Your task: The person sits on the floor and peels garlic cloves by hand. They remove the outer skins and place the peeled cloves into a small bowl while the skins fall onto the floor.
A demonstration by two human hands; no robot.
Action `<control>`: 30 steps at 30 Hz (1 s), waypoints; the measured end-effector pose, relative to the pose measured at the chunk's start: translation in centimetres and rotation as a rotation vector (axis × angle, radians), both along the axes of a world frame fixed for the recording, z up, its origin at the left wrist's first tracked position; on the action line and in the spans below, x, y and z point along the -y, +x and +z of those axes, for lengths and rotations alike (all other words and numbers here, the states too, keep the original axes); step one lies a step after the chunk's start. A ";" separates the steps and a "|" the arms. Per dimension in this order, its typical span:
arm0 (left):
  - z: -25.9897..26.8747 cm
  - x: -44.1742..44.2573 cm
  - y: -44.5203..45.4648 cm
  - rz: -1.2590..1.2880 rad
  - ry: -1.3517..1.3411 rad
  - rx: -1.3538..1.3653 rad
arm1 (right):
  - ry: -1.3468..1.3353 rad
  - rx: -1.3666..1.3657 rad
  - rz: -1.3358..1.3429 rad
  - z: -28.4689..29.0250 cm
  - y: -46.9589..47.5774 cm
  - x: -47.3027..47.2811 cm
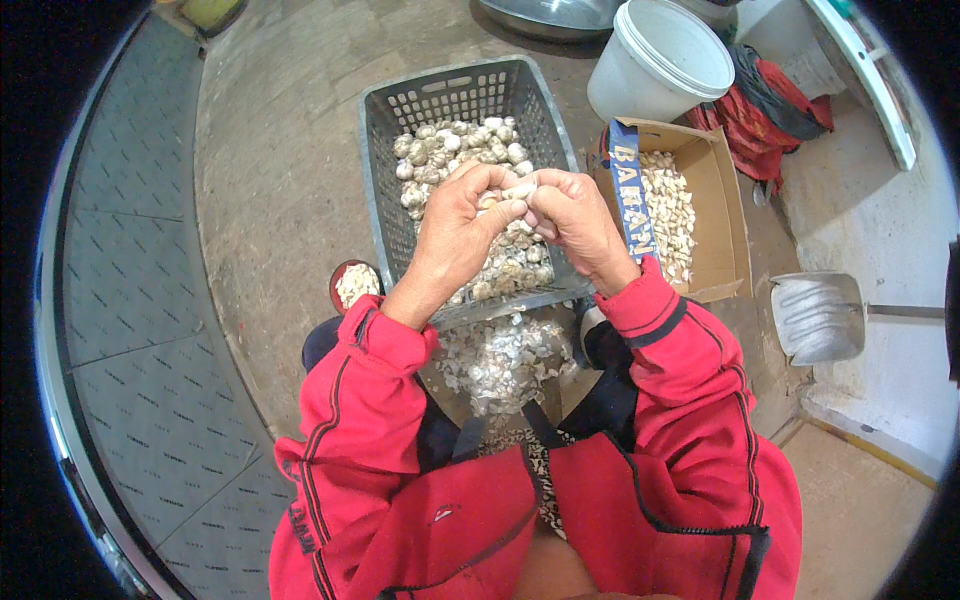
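Over a dark plastic crate (375, 161) of garlic bulbs (427, 159), my two hands meet at the fingertips. My left hand (476, 217) pinches a pale garlic clove (519, 192) between thumb and fingers. My right hand (571, 210) grips the other end of the same clove, its fingers curled. Loose papery garlic skins (506, 360) lie in a heap below the crate, between my legs. Garlic cloves (667, 214) fill part of an open cardboard box (712, 217) to the right of the crate.
A small red bowl (335, 289) of cloves stands left of the crate. Beyond the box are a white plastic bucket (637, 82), a metal basin (551, 19) and red and black bags (765, 105). A metal shovel (817, 319) lies at the right, near the wall.
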State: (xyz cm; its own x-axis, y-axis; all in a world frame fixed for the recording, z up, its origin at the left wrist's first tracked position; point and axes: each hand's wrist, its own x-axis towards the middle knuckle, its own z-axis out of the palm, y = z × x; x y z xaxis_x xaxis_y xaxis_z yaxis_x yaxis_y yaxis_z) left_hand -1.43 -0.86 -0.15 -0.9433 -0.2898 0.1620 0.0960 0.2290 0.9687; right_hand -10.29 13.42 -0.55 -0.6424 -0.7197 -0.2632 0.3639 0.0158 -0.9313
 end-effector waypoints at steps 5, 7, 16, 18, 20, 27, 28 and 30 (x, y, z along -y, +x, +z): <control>1.2 0.3 0.3 0.054 0.612 0.238 | -0.052 0.071 -0.042 0.7 0.4 0.2; 1.4 0.3 0.3 0.105 0.685 0.228 | -0.062 0.066 -0.055 0.8 0.5 0.3; -0.1 0.1 0.1 0.136 -0.486 -0.081 | 0.012 -0.110 -0.065 -1.0 0.4 0.3; 0.1 -0.4 0.1 0.116 -0.564 -0.060 | 0.115 -0.371 -0.085 -1.8 0.2 0.7; 0.1 -0.6 0.1 0.096 -0.654 -0.045 | 0.076 -0.300 -0.117 -2.5 0.4 0.9; -0.1 -0.4 -0.5 -0.011 0.457 0.353 | -0.185 0.423 -0.372 -2.3 -3.1 -3.1; -0.6 -0.2 -0.5 -0.017 0.541 0.336 | -0.244 0.433 -0.534 -2.0 -4.5 -4.4; -0.8 -0.2 -0.5 -0.034 0.688 0.286 | -0.458 0.504 -0.715 -3.5 -8.9 -7.7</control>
State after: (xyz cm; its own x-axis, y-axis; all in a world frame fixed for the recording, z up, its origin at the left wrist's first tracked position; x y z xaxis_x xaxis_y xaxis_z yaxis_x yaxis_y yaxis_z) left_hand -1.96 -0.71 -0.95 -0.9316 -0.2073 -0.2984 -0.1847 -0.4371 0.8802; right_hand -19.21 21.15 -4.06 -0.8552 -0.3064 -0.4181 0.5029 -0.6857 -0.5262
